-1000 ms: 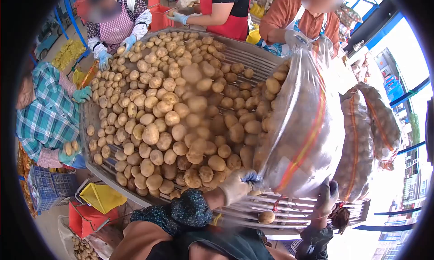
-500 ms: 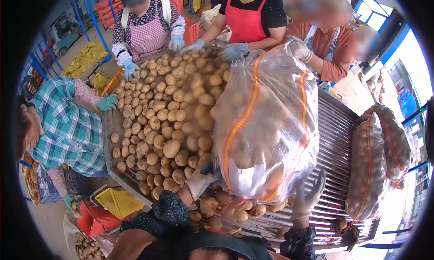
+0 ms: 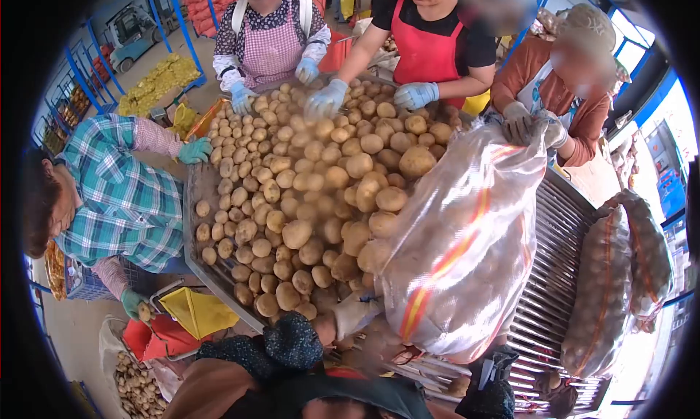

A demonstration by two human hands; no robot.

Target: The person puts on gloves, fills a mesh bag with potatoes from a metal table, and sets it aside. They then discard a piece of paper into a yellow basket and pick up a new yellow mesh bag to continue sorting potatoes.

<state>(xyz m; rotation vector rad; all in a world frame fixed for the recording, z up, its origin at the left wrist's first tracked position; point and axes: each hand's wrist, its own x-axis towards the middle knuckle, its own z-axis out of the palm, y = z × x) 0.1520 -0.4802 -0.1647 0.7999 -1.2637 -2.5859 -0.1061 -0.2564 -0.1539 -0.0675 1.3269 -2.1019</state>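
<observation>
A large clear plastic mesh sack (image 3: 467, 251) with red-and-yellow stripes leans over the slatted sorting table (image 3: 543, 273), bulging with potatoes. My left hand (image 3: 356, 313), in a pale glove, is against its lower left side; the fingers are hidden or blurred. Below the sack's right side my right sleeve (image 3: 490, 371) shows, while the sack covers most of that hand. Across the sack, a co-worker's gloved hands (image 3: 536, 127) grip its gathered top end. Loose potatoes (image 3: 313, 193) spread over the table left of the sack, some blurred by motion.
Two filled sacks (image 3: 599, 288) lean at the table's right end. Several co-workers stand around the far and left sides, gloved hands among the potatoes. A yellow bag (image 3: 197, 311) and a red bag (image 3: 157, 339) hang at the lower left, beside an open sack of small potatoes (image 3: 138, 386).
The sack's top has swung right and down toward the co-worker, uncovering more potatoes. My right hand, spread beside the sack before, is now mostly behind it. The view has shifted slightly.
</observation>
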